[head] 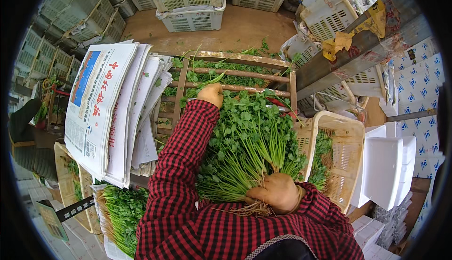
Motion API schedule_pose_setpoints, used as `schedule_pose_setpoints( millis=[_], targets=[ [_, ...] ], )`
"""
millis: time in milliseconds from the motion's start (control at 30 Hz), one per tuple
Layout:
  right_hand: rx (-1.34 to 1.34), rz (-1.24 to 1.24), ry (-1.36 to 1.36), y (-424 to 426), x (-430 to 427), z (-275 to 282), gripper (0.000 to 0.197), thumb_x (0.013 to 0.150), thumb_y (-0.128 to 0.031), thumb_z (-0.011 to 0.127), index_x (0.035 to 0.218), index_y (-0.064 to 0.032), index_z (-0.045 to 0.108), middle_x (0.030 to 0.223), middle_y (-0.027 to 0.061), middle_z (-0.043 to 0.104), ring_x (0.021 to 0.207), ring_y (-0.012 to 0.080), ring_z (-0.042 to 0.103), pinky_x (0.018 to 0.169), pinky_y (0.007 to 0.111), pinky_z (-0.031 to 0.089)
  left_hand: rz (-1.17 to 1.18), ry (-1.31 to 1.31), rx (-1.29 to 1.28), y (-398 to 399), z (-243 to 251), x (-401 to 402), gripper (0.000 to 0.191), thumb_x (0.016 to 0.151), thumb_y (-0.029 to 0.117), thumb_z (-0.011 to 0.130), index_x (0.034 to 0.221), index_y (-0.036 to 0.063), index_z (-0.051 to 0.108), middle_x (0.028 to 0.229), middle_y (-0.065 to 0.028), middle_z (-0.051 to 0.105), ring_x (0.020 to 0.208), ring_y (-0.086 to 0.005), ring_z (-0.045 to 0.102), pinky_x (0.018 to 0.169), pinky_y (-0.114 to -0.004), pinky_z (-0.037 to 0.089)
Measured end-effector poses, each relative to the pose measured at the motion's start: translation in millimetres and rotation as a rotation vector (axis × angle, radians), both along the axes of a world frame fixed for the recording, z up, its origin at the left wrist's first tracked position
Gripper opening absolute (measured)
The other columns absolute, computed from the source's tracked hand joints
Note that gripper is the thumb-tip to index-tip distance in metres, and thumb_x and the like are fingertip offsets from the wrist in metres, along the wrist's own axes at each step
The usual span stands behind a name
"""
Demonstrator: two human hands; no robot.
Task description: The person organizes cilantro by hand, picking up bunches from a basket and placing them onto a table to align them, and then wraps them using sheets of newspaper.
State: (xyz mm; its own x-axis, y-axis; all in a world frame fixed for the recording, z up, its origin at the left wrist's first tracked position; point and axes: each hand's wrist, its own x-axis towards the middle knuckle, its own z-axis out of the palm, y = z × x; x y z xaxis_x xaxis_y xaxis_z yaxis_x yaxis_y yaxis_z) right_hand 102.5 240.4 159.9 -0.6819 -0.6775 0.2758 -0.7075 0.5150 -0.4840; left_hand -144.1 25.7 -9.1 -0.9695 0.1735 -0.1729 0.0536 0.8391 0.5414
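My right hand (279,193) grips the root end of a large bunch of coriander (247,140). Its pale roots (252,208) stick out below the fingers, and the leaves fan away from me over a rusty slatted metal frame (236,72). Beyond the leaves, my left hand (210,95) is closed in a fist around a few loose coriander stems (213,80); the fingertips are hidden. A thick stack of newspapers (102,111) lies to the left of my left forearm.
A cream plastic crate (348,164) with coriander stands at right, beside white foam boxes (383,168). A metal post (356,48) slants at upper right. More bundled coriander (123,214) lies lower left. Stacked crates (192,18) stand at the back. Another person's sleeve (24,115) shows far left.
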Motion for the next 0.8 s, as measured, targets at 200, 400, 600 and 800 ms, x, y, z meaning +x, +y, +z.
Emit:
schedule_pose_setpoints(
  millis=[200,400,600,800],
  targets=[
    [-0.034,-0.008,-0.027,0,-5,1,0.018,0.082,-0.031,0.074,0.086,-0.0155,0.066,0.059,0.0011,0.046,0.056,0.0202,0.054,0.049,0.036,0.043,0.574,0.137,0.425,-32,3,-44,0.006,0.084,0.01,0.076,0.088,0.0095,0.073,0.088,-0.009,0.075,0.077,-0.0233,0.071,0.077,-0.037,0.059],
    [-0.037,0.071,-0.132,1,-11,7,0.017,0.087,-0.029,0.071,0.088,-0.0123,0.065,0.062,0.0048,0.052,0.054,0.0252,0.057,0.048,0.041,0.044,0.66,0.764,0.43,-77,86,-100,0.057,0.089,0.016,0.075,0.14,0.0009,0.054,0.135,-0.0238,0.059,0.126,-0.0333,0.056,0.108,-0.042,0.045],
    [0.011,0.034,0.008,5,-7,-5,0.017,0.081,-0.03,0.076,0.092,-0.0182,0.07,0.057,-0.0015,0.043,0.054,0.0187,0.051,0.047,0.036,0.038,0.044,0.699,0.452,-29,95,-16,0.048,0.091,0.012,0.071,0.137,0.0035,0.06,0.145,-0.0207,0.056,0.14,-0.0378,0.048,0.117,-0.044,0.038],
    [-0.089,0.005,0.008,-6,-14,0,0.017,0.078,-0.029,0.075,0.088,-0.0175,0.068,0.062,0.0016,0.05,0.057,0.0225,0.056,0.051,0.037,0.044,-0.997,-0.227,0.527,52,48,150,0.058,0.104,0.04,0.054,0.158,0.0319,0.037,0.165,-0.0095,0.033,0.155,-0.0414,0.017,0.123,-0.065,0.0]
  ],
)
